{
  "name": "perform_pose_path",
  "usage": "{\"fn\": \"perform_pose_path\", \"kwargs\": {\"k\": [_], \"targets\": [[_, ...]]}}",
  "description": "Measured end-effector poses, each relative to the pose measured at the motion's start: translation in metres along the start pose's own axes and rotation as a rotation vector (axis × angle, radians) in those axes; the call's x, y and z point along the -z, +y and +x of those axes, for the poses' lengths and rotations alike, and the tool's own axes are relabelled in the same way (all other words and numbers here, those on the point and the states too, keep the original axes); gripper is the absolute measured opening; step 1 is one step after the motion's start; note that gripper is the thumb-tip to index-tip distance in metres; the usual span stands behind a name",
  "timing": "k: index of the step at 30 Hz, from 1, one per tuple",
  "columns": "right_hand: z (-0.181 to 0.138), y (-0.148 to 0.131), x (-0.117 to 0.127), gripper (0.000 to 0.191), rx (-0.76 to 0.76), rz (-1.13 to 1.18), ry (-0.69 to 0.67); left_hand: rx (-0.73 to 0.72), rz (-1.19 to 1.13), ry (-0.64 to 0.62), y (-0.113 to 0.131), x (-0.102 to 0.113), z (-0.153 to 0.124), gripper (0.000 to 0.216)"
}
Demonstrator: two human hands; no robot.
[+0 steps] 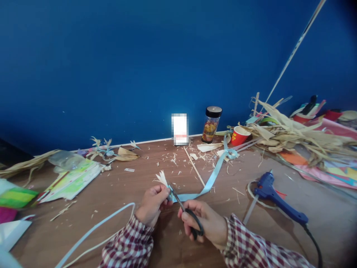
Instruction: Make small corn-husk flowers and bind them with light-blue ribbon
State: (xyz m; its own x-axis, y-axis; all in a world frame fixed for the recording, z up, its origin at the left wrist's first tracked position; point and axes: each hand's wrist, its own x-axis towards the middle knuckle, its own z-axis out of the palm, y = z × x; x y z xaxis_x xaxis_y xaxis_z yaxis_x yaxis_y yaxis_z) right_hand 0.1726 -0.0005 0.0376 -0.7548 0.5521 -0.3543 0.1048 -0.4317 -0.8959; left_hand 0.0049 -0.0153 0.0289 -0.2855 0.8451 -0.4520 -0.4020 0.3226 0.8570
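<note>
Between the thumb and fingers of my left hand point(153, 203) is a small flower point(162, 177) with pale pointed petals, apparently made of corn husk, its base by the light blue ribbon point(213, 178). My right hand point(205, 219) grips a pair of scissors point(192, 219) by the black handles. The blades point up and left and meet the ribbon at the flower's base, close to my left fingertips. From there the ribbon trails right and back across the table. Whether the blades are fully closed is hard to make out.
A blue glue gun point(275, 195) lies at the right with its cord. Behind stand a lidded jar point(212, 124) and a red paper cup point(240, 136). Dried husks point(301, 139) heap at the right. Small flowers point(107, 147) and a patterned sheet point(74, 178) lie left; scraps point(174, 160) litter the table.
</note>
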Motion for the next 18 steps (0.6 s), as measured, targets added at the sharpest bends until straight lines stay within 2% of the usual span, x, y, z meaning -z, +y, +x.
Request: {"fn": "perform_pose_path", "kwargs": {"k": [6, 14, 18], "targets": [[-0.002, -0.0008, 0.0013, 0.038, -0.004, -0.001, 0.019, 0.012, -0.028, -0.012, 0.0026, -0.0016, -0.0015, 0.032], [0.0002, -0.0007, -0.0008, 0.037, 0.078, 0.012, 0.075, -0.006, -0.046, 0.033, 0.0015, -0.0029, -0.0021, 0.032], [-0.0004, 0.0024, -0.0044, 0.04, 0.026, 0.007, 0.055, -0.006, -0.049, 0.022, 0.0003, -0.0014, -0.001, 0.031]]}}
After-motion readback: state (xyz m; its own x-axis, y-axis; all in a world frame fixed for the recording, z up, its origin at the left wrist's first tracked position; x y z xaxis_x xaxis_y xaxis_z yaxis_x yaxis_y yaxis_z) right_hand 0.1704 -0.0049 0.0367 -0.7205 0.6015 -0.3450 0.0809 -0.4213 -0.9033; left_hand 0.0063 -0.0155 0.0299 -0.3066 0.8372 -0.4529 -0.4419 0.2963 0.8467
